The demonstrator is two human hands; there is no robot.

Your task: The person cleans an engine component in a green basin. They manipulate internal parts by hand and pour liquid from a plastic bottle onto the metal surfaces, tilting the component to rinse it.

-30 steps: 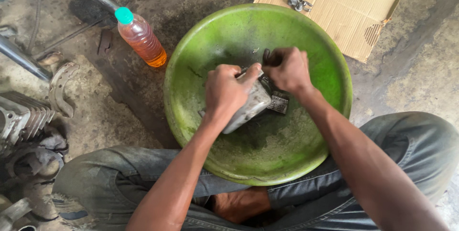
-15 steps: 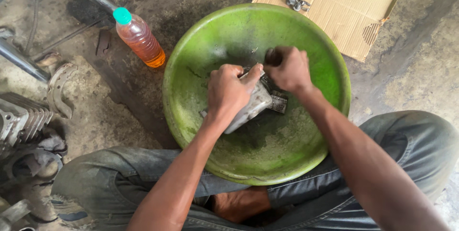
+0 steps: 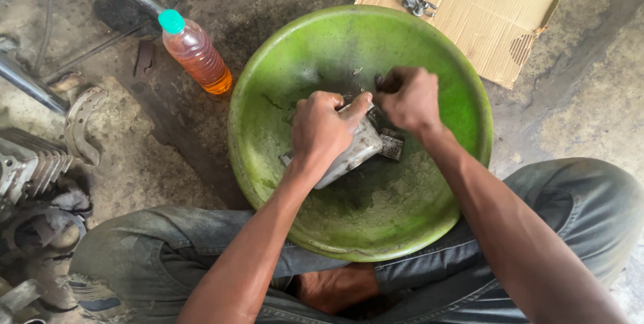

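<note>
Concrete floor [image 3: 577, 116], green basin [image 3: 268, 96]: I see left hand [image 3: 322, 129] gripping grey metal part [image 3: 355, 153]; right hand [image 3: 409, 99] fisted on dark tool [image 3: 380, 82]; part dirty.

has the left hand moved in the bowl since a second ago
No. The left hand grips the metal part at the same spot against the green bowl rim.

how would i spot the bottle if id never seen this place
Start at the big green basin between the person's knees. Just past its upper left rim a plastic bottle lies on the dirty concrete floor; only it has orange liquid and a teal cap.
</note>
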